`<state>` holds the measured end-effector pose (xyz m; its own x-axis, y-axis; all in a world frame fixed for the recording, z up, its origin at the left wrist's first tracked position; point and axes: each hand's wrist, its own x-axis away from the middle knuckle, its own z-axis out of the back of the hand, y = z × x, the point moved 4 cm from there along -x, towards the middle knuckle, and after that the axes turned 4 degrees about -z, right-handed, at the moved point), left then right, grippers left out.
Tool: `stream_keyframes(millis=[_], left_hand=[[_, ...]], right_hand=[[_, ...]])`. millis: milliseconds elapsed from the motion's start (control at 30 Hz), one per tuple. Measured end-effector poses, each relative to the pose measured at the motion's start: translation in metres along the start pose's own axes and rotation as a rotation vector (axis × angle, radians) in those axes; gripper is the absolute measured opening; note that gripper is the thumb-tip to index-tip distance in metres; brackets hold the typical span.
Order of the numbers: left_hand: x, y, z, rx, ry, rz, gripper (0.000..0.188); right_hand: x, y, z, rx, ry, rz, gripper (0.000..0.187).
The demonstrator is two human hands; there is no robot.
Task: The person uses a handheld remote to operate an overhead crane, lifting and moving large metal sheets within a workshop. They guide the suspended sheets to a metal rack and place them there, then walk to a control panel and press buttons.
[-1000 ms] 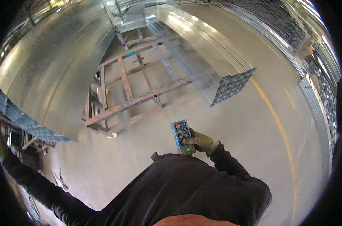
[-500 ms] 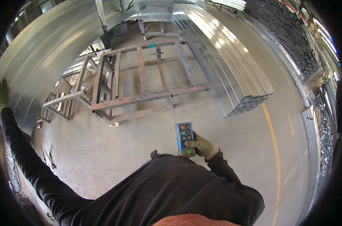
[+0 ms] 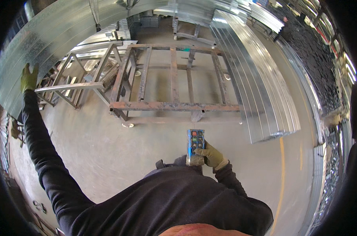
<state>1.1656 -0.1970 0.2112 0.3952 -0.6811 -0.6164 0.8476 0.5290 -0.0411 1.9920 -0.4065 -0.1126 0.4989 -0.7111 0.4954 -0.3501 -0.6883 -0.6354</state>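
My right hand (image 3: 214, 157), in an olive glove, holds a blue remote control (image 3: 195, 141) with two columns of buttons in front of my waist. The thumb lies over its lower buttons. My left arm is stretched out to the far left. At its end my left hand (image 3: 29, 78), also gloved, rests with fingers apart against the side of a large bundle of long silvery metal profiles (image 3: 64, 35). A dark strap (image 3: 94, 15) runs up at the far part of that bundle.
A rusty wheeled frame cart (image 3: 174, 106) stands ahead, with a grey steel frame (image 3: 68, 86) at its left. Another profile stack (image 3: 261, 86) extends on the right. Beyond it are a yellow floor line (image 3: 282, 177) and a dark heap (image 3: 314, 59). Grey floor (image 3: 107, 157) lies between.
The view has shifted, so cart and right stack appear farther right. My left hand and the left bundle sit nearer the picture's middle. The remote's green light no longer shows.
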Motion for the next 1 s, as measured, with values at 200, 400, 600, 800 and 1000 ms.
stream_keyframes(millis=[200, 400, 600, 800, 1000], left_hand=[[-0.021, 0.046, -0.076, 0.173, -0.103, 0.017, 0.088], [-0.050, 0.108, -0.121, 0.243, -0.160, -0.024, 0.086], [-0.086, 0.168, -0.151, 0.275, -0.120, -0.070, 0.071], [-0.191, 0.288, -0.190, 0.218, 0.143, -0.345, 0.070], [-0.271, 0.467, -0.206, 0.215, 0.277, -0.568, 0.070]], right_hand=[[-0.069, -0.035, -0.001, 0.003, -0.038, -0.016, 0.063], [-0.158, -0.086, -0.004, -0.064, -0.028, -0.055, 0.066], [-0.233, -0.140, -0.013, -0.019, -0.039, -0.026, 0.057], [-0.290, -0.179, -0.015, -0.033, 0.105, 0.041, 0.046], [-0.316, -0.190, -0.006, -0.238, 0.311, 0.167, 0.042]])
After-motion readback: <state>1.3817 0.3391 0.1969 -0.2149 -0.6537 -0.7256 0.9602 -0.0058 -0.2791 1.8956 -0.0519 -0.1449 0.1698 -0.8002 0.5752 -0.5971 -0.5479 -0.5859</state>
